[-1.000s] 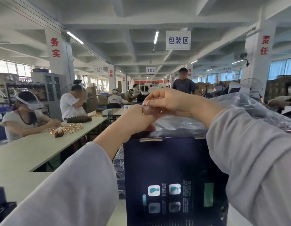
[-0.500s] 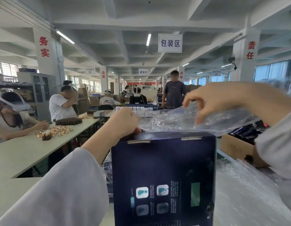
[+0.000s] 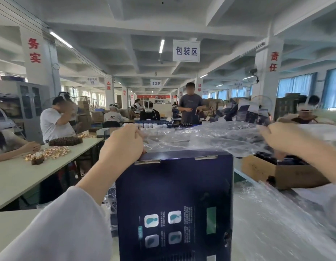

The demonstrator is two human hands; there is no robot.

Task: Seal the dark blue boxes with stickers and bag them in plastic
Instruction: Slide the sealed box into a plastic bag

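A dark blue box (image 3: 174, 194) stands upright right in front of me, its printed face toward the camera and two clear stickers on its top edge. Above it a clear plastic bag (image 3: 204, 140) is stretched wide. My left hand (image 3: 124, 144) grips the bag's left edge just over the box's top left corner. My right hand (image 3: 283, 138) pinches the bag's right edge, well out to the right of the box. The bag's mouth hangs above the box top; the box's far side is hidden.
An open cardboard carton (image 3: 280, 174) with dark boxes stands at the right. Loose plastic film (image 3: 276, 223) covers the table on the right. A long white table (image 3: 18, 178) with small gold items runs along the left, with people seated at it. Other workers stand farther back.
My hands were together above the box a second ago. The right hand has swung far to the right, pulling the plastic bag open wide while the left hand keeps its edge.
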